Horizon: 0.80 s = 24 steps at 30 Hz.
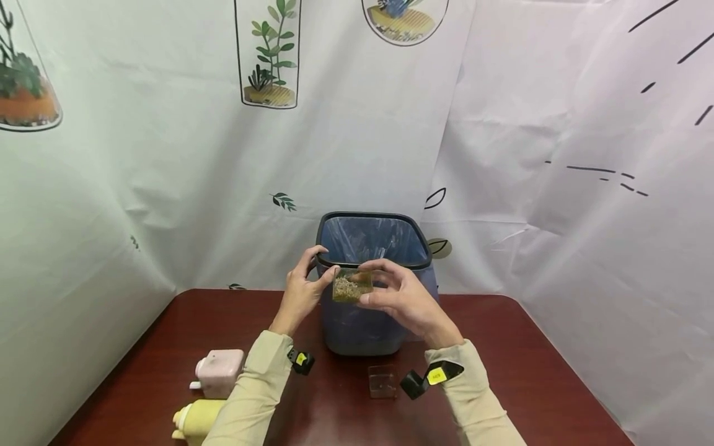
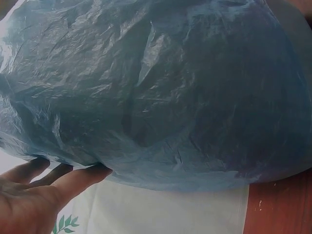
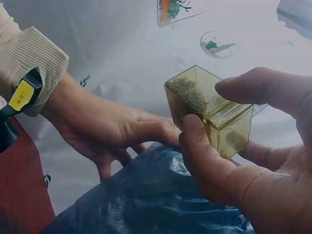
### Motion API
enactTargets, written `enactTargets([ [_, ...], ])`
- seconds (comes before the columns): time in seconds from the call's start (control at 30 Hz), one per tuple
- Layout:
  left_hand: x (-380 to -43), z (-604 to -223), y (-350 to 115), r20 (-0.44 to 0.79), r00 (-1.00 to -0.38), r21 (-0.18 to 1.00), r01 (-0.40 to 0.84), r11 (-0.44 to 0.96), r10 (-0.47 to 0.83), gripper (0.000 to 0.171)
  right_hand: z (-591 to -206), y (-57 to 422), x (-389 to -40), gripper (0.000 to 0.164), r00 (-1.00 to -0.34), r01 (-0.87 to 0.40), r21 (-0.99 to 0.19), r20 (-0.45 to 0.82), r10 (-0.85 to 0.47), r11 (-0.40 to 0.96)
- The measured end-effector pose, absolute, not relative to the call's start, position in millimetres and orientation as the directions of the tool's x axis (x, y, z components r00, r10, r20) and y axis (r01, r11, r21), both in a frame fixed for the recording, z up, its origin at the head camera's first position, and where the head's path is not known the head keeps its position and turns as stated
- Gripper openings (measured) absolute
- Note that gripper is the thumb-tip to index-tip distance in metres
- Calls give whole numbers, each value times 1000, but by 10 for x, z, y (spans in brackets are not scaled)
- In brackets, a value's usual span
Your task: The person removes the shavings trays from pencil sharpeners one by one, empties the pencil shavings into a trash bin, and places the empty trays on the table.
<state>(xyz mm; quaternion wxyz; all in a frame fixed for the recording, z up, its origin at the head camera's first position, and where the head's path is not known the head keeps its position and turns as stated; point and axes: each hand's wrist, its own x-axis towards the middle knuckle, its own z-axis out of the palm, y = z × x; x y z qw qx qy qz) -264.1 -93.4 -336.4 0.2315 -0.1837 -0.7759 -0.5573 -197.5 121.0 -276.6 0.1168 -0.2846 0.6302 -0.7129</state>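
Note:
My right hand holds a small clear yellowish plastic box between thumb and fingers. Fine pale shavings lie inside it, heaped toward one end. The box is in front of the near rim of a blue trash bin lined with a thin plastic bag. At the bin's left corner, my left hand grips around the rim, its fingertips against the bagged outer side in the left wrist view. Its thumb reaches close to the box in the head view.
A clear, shallow, square plastic piece lies on the dark red table before the bin. To the left are a pink object with a white protruding part and a yellow one, partly behind the left sleeve. White printed cloth hangs behind.

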Motion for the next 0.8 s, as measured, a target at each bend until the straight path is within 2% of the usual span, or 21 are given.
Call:
enactTargets([
  [0.43, -2655, -3352, -939, 582, -813, 767, 557, 318, 22, 39, -2571, 1201, -2068, 53, -809, -254, -953, 303, -503, -166],
  [0.6, -2659, -3353, -930, 564, -825, 779, 542, 315, 25, 40, -2497, 1195, -2102, 53, -839, -264, -950, 312, -446, -168],
  [0.8, -2592, -3293, -922, 535, -844, 801, 519, 299, 34, 40, -2399, 1161, -2106, 54, -865, -305, -948, 315, -390, -87],
])
